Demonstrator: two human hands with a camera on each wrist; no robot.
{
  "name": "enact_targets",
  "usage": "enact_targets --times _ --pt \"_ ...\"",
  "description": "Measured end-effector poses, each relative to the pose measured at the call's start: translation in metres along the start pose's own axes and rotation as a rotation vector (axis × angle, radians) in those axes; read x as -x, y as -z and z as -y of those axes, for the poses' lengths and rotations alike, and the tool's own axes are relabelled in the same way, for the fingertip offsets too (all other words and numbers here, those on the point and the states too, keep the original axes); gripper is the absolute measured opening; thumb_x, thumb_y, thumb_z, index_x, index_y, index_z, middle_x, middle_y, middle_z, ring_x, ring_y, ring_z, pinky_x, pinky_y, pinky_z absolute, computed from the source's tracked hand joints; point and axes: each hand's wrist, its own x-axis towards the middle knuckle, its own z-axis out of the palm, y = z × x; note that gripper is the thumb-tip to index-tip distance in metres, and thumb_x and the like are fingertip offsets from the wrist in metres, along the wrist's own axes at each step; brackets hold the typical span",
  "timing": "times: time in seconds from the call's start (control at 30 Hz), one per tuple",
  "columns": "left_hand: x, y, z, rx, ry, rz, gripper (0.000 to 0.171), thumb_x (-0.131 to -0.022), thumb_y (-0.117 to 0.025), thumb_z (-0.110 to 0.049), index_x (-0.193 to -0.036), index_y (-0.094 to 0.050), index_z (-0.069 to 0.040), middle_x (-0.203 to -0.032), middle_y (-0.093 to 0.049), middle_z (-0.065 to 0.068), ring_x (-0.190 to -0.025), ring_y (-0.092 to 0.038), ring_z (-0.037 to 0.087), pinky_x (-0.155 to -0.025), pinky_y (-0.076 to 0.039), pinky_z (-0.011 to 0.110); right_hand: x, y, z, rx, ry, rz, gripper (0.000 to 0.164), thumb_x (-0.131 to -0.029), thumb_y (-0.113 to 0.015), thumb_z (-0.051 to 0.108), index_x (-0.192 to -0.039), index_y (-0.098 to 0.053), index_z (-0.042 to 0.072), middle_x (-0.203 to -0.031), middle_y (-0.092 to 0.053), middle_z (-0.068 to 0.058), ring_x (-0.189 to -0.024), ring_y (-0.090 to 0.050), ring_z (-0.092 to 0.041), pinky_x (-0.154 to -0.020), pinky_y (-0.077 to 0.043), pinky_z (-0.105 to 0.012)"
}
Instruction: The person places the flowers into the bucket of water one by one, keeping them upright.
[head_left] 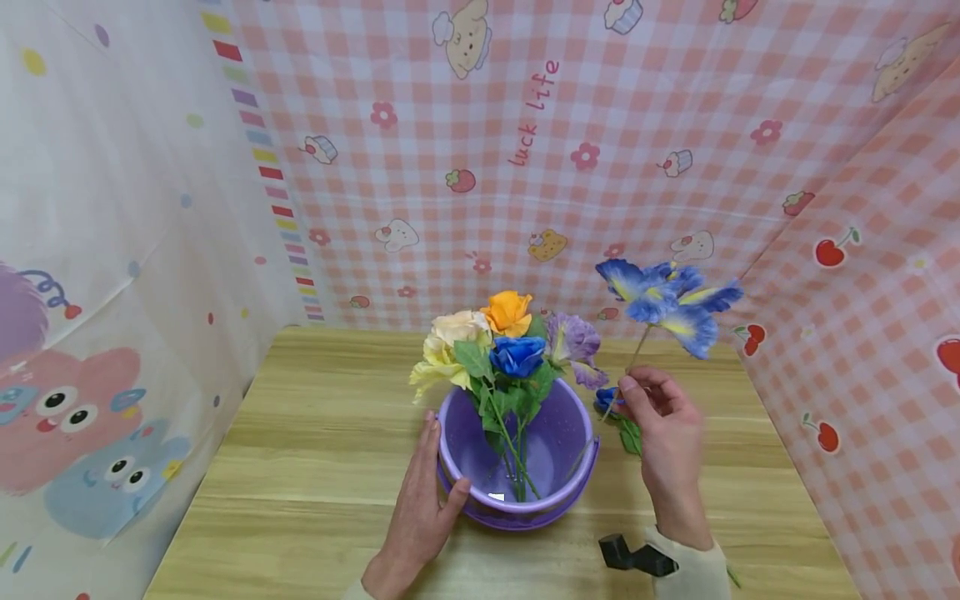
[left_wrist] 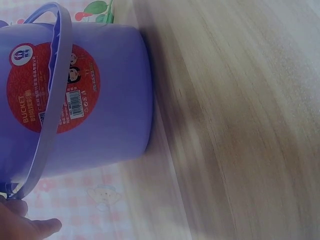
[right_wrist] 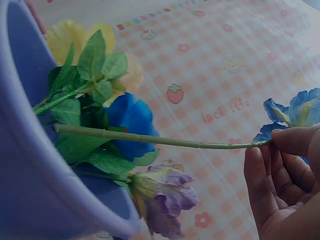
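A purple bucket point(head_left: 564, 429) stands on the table, holding several artificial flowers: an orange rose point(head_left: 507, 313), a blue rose point(head_left: 517, 357), a cream flower point(head_left: 459, 327), a yellow flower point(head_left: 438, 367) and a purple iris point(head_left: 576, 343). Against the bucket's left side rests my left hand point(head_left: 418, 507), fingers straight and thumb near the rim. My right hand point(head_left: 671, 437) pinches the stem of a blue and yellow iris point(head_left: 667, 302) between thumb and fingers, right of the bucket. In the right wrist view, the stem point(right_wrist: 185, 143) points toward the bucket's mouth.
Another blue flower point(head_left: 609, 400) with green leaves lies on the table right of the bucket, partly behind my right hand. A black strap point(head_left: 637, 557) is at my right wrist. Checked cloth point(head_left: 480, 217) hangs behind the wooden table point(head_left: 322, 433). The bucket's handle point(left_wrist: 55, 95) hangs down its near side.
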Motion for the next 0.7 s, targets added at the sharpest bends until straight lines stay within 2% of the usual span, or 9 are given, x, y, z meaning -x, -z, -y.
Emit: enact_targets --times 0.13,0.23,0.3,0.37,0.5,0.57,0.7 --pt "0.0 0.0 0.0 0.011 -0.001 -0.001 0.08 -0.108 -0.043 -0.055 -0.164 -0.023 -0.002 -0.171 -0.021 0.016 -0.151 -0.03 0.041 -0.126 -0.009 0.022 0.001 -0.004 -0.011 0.033 -0.014 0.019 0.017 -0.094 -0.069 -0.009 -0.107 -0.064 -0.018 -0.088 -0.069 -0.004 -0.069 -0.067 -0.01 -0.063 -0.062 -0.023" --pt "0.0 0.0 0.0 0.013 -0.001 -0.002 0.08 -0.108 -0.043 -0.055 -0.164 -0.023 -0.002 -0.171 -0.021 0.016 -0.152 -0.029 0.039 -0.126 -0.009 0.021 0.002 -0.007 -0.02 0.076 -0.012 0.036 0.022 -0.094 -0.07 -0.008 -0.11 -0.062 -0.021 -0.087 -0.069 -0.006 -0.069 -0.068 -0.009 -0.064 -0.063 -0.022" --pt "0.0 0.0 0.0 0.014 -0.001 -0.002 0.08 -0.108 -0.043 -0.055 -0.164 -0.023 -0.002 -0.171 -0.021 0.015 -0.154 -0.026 0.034 -0.126 -0.01 0.021 0.003 -0.009 -0.026 0.115 -0.008 0.051 0.022 -0.094 -0.07 -0.007 -0.11 -0.063 -0.021 -0.087 -0.07 -0.006 -0.07 -0.068 -0.008 -0.064 -0.063 -0.022" --pt "0.0 0.0 0.0 0.014 -0.001 -0.001 0.08 -0.108 -0.043 -0.055 -0.164 -0.023 -0.002 -0.171 -0.02 0.015 -0.154 -0.027 0.035 -0.126 -0.009 0.021 0.005 -0.011 -0.031 0.167 -0.003 0.067 0.019 -0.094 -0.07 -0.007 -0.109 -0.065 -0.018 -0.088 -0.071 -0.005 -0.071 -0.069 -0.008 -0.066 -0.063 -0.023" --pt "0.0 0.0 0.0 0.016 0.002 0.002 0.08 -0.108 -0.043 -0.056 -0.164 -0.022 -0.002 -0.171 -0.02 0.015 -0.15 -0.032 0.044 -0.126 -0.009 0.021 0.007 -0.016 -0.039 0.245 0.004 0.102 0.016 -0.094 -0.07 -0.006 -0.108 -0.069 -0.014 -0.09 -0.072 0.001 -0.075 -0.07 -0.01 -0.067 -0.064 -0.025" --pt "0.0 0.0 0.0 0.016 0.001 0.001 0.08 -0.108 -0.044 -0.055 -0.164 -0.022 -0.002 -0.171 -0.02 0.015 -0.149 -0.032 0.046 -0.126 -0.009 0.021 0.006 -0.017 -0.043 0.266 0.007 0.115 0.016 -0.095 -0.071 -0.004 -0.109 -0.07 -0.012 -0.091 -0.073 -0.001 -0.075 -0.07 -0.011 -0.067 -0.064 -0.026" --pt "0.0 0.0 -0.001 0.008 -0.004 -0.004 0.08 -0.108 -0.044 -0.054 -0.164 -0.023 -0.002 -0.171 -0.021 0.016 -0.152 -0.029 0.038 -0.127 -0.015 0.028 0.005 -0.02 -0.049 0.312 0.027 0.125 0.018 -0.095 -0.073 -0.002 -0.109 -0.071 -0.012 -0.092 -0.073 -0.014 -0.073 -0.069 -0.008 -0.065 -0.063 -0.024"
